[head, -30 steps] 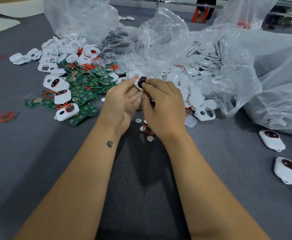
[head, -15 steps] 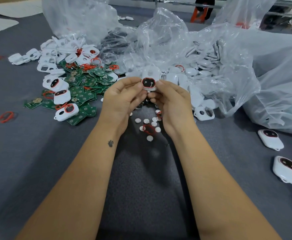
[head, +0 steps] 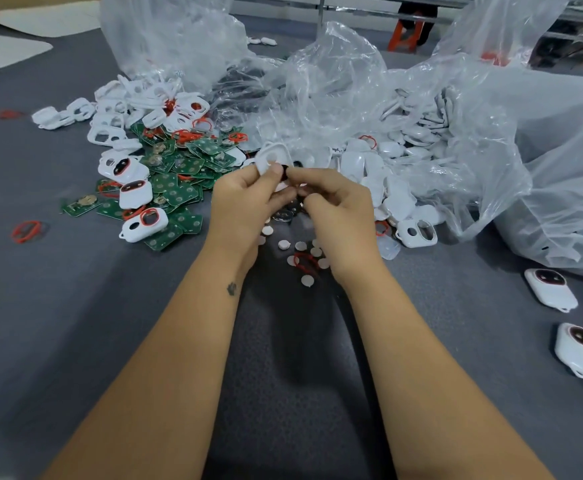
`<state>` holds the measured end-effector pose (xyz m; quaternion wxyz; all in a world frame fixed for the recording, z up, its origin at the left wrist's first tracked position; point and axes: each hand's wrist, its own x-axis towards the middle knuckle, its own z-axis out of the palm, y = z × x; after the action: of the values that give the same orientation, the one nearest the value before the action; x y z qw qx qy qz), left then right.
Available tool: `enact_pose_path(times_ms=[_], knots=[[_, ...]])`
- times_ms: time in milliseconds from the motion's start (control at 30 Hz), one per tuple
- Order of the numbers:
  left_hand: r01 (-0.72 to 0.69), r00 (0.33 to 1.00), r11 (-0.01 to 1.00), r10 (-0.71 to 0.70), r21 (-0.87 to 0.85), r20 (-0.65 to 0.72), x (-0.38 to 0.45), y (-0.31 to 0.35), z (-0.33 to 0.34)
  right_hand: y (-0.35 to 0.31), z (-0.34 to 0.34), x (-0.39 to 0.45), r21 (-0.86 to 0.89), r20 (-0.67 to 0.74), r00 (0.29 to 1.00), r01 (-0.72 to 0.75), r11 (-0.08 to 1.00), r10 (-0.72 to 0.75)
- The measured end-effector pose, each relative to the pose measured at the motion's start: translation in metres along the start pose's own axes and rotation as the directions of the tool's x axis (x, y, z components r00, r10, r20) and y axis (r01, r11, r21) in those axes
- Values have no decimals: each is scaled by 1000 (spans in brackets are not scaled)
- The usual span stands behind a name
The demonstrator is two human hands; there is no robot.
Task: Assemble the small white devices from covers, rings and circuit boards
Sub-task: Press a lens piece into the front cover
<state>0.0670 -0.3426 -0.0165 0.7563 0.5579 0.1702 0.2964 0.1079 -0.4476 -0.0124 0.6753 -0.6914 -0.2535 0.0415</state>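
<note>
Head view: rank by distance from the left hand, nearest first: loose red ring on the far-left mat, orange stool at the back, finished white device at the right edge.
From the left hand:
1. Loose red ring, out to the left on the mat.
2. Orange stool, beyond the bags, back right.
3. Finished white device, right edge, nearer the camera.

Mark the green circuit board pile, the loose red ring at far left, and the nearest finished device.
Circuit board pile (head: 179,181), head view, board face.
Red ring (head: 26,231), head view, its loop.
Finished device (head: 581,351), head view, white shell.
</note>
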Motion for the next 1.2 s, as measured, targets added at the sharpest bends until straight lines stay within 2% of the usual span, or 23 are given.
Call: enact_pose_path(times_ms=[33,100,200,267,367,467,533,733,900,967,1067,1200], knots=[[16,998,998,-19,-55,-55,2,2,-1,-1,0,1,82,-18,999,-44,996,46],[15,982,983,-50,-185,-185,7,8,-7,-2,-2,3,118,-80,993,-75,990,85],[-35,945,941,-79,-336,-319,13,15,-21,1,-4,4,-4,-158,985,-73,997,72],[-56,932,932,-80,-359,-352,15,16,-26,2,-4,2,-162,-134,990,-62,985,40],[-43,935,938,-84,-343,-346,15,16,-26,2,-2,-3,-422,51,999,36,906,-16],[-27,948,958,-66,-285,-312,15,14,-24,1,3,-8,-662,333,943,241,710,-9],[-22,954,973,-48,-228,-296,15,13,-24,0,2,-7,-710,406,914,323,625,-11],[-10,963,987,-34,-163,-268,15,9,-21,1,-7,-2,-694,464,886,349,630,20],[-5,980,996,-13,-92,-198,10,7,-14,5,-9,1,-675,408,913,294,677,11],[9,987,999,-14,-32,-163,8,6,-11,7,-10,1,-623,318,948,199,757,12],[33,995,998,-27,57,-98,4,6,-6,8,-11,3,-397,92,996,19,918,19],[75,997,988,-74,134,-18,-1,6,2,6,-19,11,-72,-101,991,-98,993,90]])
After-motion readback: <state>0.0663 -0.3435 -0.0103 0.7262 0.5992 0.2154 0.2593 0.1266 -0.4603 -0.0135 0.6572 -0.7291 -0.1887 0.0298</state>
